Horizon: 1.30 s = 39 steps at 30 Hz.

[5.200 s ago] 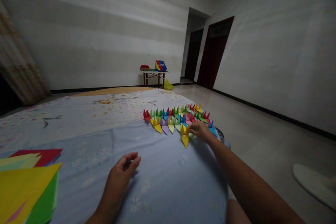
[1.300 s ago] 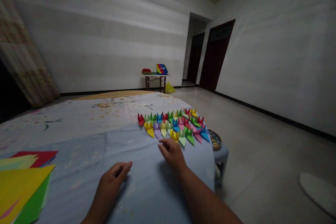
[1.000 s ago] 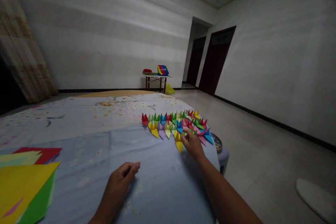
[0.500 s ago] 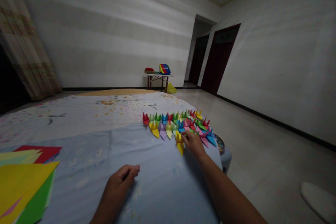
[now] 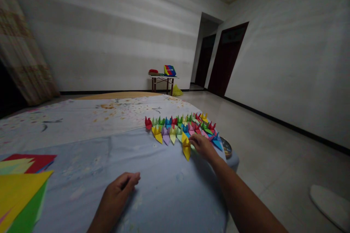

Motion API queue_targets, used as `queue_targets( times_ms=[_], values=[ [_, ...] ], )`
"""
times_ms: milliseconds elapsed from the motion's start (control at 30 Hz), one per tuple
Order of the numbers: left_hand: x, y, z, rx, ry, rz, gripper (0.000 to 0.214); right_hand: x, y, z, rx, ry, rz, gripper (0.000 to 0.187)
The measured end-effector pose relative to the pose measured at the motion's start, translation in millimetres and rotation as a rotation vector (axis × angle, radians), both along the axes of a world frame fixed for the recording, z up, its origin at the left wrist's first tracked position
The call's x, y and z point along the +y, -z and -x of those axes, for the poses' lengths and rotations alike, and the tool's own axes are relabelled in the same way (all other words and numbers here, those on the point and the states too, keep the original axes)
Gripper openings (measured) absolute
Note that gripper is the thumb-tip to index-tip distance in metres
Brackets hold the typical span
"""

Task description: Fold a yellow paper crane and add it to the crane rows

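Observation:
My right hand (image 5: 202, 146) reaches to the near edge of a group of folded paper cranes. Its fingertips are pinched at the side of a yellow paper crane (image 5: 186, 149), which stands a little nearer to me than the others. Beyond it, several cranes in red, green, blue, pink and pale yellow stand close together in rows, with a purple crane (image 5: 165, 136) and another yellow crane (image 5: 158, 134) at the left. The hand hides part of the group. My left hand (image 5: 120, 189) rests on the tablecloth, fingers curled and thumb against them, with nothing visible inside.
Coloured paper sheets (image 5: 22, 193) lie at the table's left. A flowered cloth (image 5: 82, 153) covers the round table. By its right edge is a round container (image 5: 226, 148) on a stool. A small table (image 5: 164, 77) with a bright box (image 5: 170, 70) stands by the far wall.
The yellow crane has turned slightly in my right fingers, its upper wing now raised. My left hand keeps its curled pose. The whole view has shifted a little.

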State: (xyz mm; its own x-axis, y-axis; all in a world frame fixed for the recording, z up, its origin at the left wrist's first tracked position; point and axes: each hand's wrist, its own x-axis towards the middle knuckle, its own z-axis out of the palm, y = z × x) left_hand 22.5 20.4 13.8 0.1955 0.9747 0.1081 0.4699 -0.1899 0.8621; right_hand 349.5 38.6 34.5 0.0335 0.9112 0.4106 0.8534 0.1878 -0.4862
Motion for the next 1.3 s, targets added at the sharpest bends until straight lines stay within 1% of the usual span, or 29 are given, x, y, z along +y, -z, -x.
queue_targets(
  times_ms=[100, 367, 500, 667, 800, 1067, 1167, 1300],
  values=[
    [1.0, 1.2, 0.3, -0.002, 0.005, -0.007, 0.045, -1.7, -1.3, 0.7, -0.01, 0.025, 0.015, 0.015],
    [0.4, 0.4, 0.9, 0.001, -0.003, 0.0, 0.045, 1.8, 3.5, 8.7, 0.015, 0.099, 0.034, 0.016],
    [0.4, -1.0, -0.1, -0.012, -0.013, -0.008, 0.045, -1.7, 4.7, 6.0, 0.067, 0.114, 0.006, 0.024],
    [2.5, -0.2, 0.3, 0.004, 0.017, -0.012, 0.044, -14.1, 5.5, -6.1, 0.149, 0.219, -0.068, 0.03],
    [3.3, 0.8, 0.9, 0.032, 0.014, 0.001, 0.047, -23.6, 9.8, -11.1, 0.158, 0.238, -0.076, 0.022],
    [2.5, -0.2, 3.1, 0.037, 0.02, -0.009, 0.048, -23.4, 28.0, -5.9, 0.011, 0.186, -0.065, 0.012],
    [2.1, -0.3, 3.0, 0.048, 0.016, -0.01, 0.047, -24.1, 29.8, -6.7, -0.005, 0.188, -0.046, 0.009],
    [2.7, -0.5, 2.5, 0.044, 0.0, -0.009, 0.047, -26.5, 29.1, -8.4, -0.019, 0.204, -0.046, 0.009]
  ],
)
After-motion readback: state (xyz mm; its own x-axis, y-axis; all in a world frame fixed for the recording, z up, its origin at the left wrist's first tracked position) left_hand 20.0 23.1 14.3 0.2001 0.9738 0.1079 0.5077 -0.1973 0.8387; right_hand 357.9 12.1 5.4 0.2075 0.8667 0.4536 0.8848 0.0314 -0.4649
